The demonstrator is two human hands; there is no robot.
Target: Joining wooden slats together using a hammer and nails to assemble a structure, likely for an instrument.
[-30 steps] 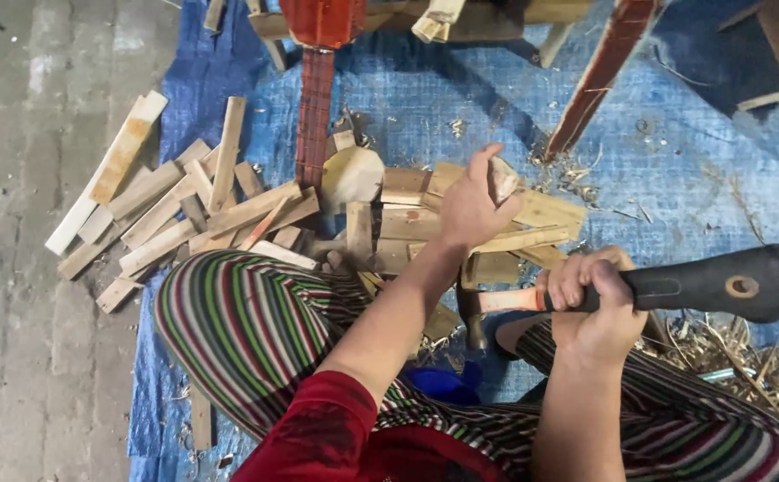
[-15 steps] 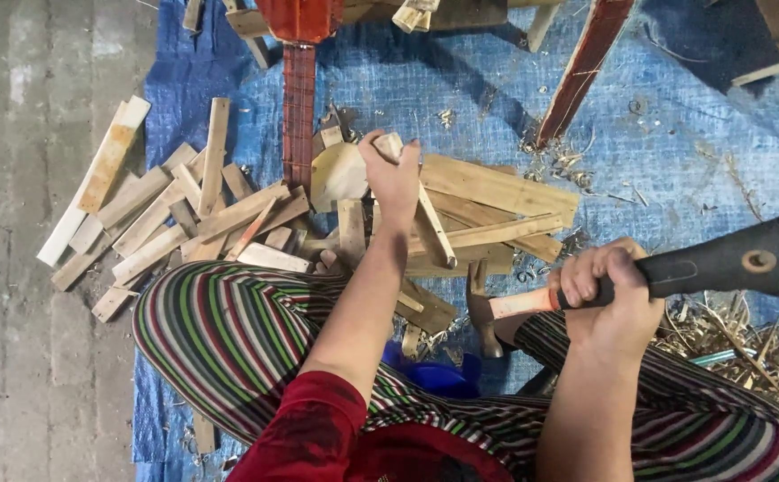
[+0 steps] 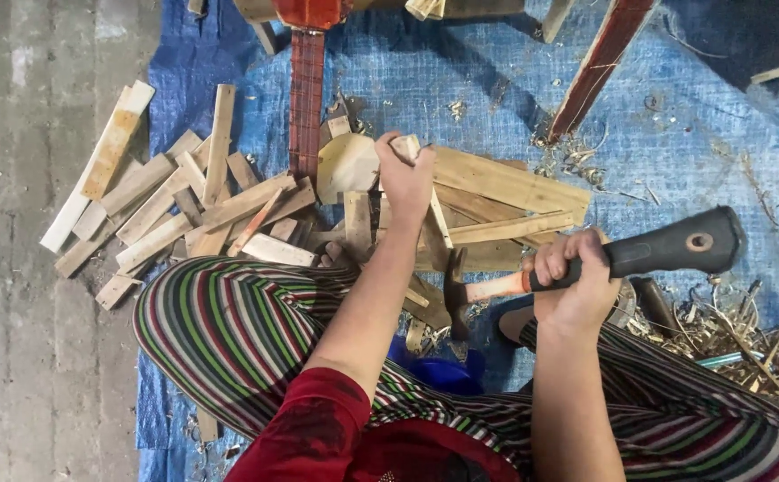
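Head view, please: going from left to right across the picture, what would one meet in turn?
Bare concrete floor → loose pile of wood slats → red wooden rail → left hand gripping a wood strip → hammer in the right hand → wood shavings.

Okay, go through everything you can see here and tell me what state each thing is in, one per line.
left hand: closed around a thin wooden stick
wooden stick: held at its top end, slanting down over the planks
right hand: gripping the hammer handle
hammer: held roughly level, head pointing left, above the planks
planks: lying flat, stacked in front of the knees
wood offcuts: scattered loose
blue tarp: spread out, littered with shavings
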